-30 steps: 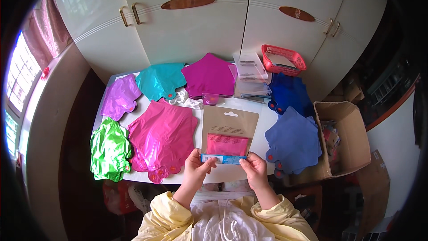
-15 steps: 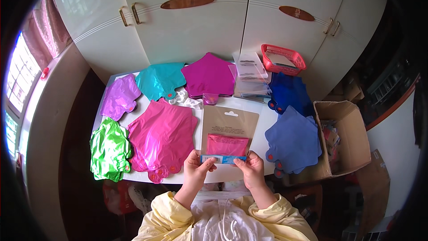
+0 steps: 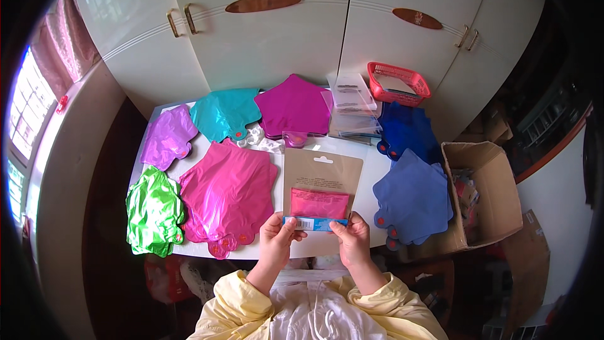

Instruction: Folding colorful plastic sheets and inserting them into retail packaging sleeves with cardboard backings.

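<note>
I hold a flat brown card packet [image 3: 322, 179] by its near edge; a folded pink foil piece [image 3: 319, 203] shows inside above a blue strip [image 3: 314, 223], its far end over the table's [image 3: 377, 164] front.

My left hand [image 3: 277, 232] and right hand [image 3: 352, 234] were raised side by side, fingers curled in a pinch, thumbs pointing toward twelve o'clock, forearms entering from six.

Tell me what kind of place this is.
Probably a room at home used as a small packing station: a white table covered with star-shaped foil balloons, white cupboard doors behind, and an open cardboard box beside it.
</note>
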`<state>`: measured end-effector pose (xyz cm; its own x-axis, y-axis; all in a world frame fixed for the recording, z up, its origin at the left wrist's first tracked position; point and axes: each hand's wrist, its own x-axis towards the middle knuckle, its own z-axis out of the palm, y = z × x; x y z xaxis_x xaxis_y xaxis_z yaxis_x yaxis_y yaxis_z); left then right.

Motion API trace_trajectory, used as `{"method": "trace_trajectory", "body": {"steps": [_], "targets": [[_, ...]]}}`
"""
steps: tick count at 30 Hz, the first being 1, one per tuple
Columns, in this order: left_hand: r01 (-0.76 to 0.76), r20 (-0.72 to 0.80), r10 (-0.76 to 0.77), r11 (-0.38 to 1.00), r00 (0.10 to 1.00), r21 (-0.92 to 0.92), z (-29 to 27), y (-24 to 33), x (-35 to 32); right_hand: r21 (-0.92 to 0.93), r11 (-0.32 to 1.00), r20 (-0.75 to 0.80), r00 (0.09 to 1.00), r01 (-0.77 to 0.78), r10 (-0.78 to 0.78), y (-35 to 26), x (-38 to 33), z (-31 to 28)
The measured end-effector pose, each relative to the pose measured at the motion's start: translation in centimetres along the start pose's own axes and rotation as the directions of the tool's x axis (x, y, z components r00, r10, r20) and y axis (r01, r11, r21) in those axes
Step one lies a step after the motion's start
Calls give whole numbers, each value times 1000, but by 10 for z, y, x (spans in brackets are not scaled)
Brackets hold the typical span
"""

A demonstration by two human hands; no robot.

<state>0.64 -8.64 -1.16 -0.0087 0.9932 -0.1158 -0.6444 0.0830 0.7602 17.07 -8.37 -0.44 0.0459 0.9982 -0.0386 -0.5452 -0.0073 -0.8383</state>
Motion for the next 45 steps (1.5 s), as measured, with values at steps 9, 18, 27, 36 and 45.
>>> {"method": "trace_trajectory", "body": {"steps": [9, 18, 27, 36, 45], "targets": [[-75, -52, 77, 996, 996, 43, -1, -3, 1, 17, 1000, -1, 1000, 9, -9, 6, -2, 2], [-66, -117, 78, 993, 990, 100, -1, -3, 1, -75, 995, 10, 998, 60, -59, 7, -1, -1], [1, -7, 1, 986, 1000, 167, -4, 2, 1, -107, 990, -24, 996, 87, -90, 5, 0, -1], [-19, -91, 34, 988, 995, 152, -1, -1, 0, -60, 998, 88, 996, -13, 18, 4, 2, -9], [-50, -113, 66, 989, 991, 138, -7, -8, 0, -177, 984, 104, 994, -11, 29, 2, 2, -12]]}}
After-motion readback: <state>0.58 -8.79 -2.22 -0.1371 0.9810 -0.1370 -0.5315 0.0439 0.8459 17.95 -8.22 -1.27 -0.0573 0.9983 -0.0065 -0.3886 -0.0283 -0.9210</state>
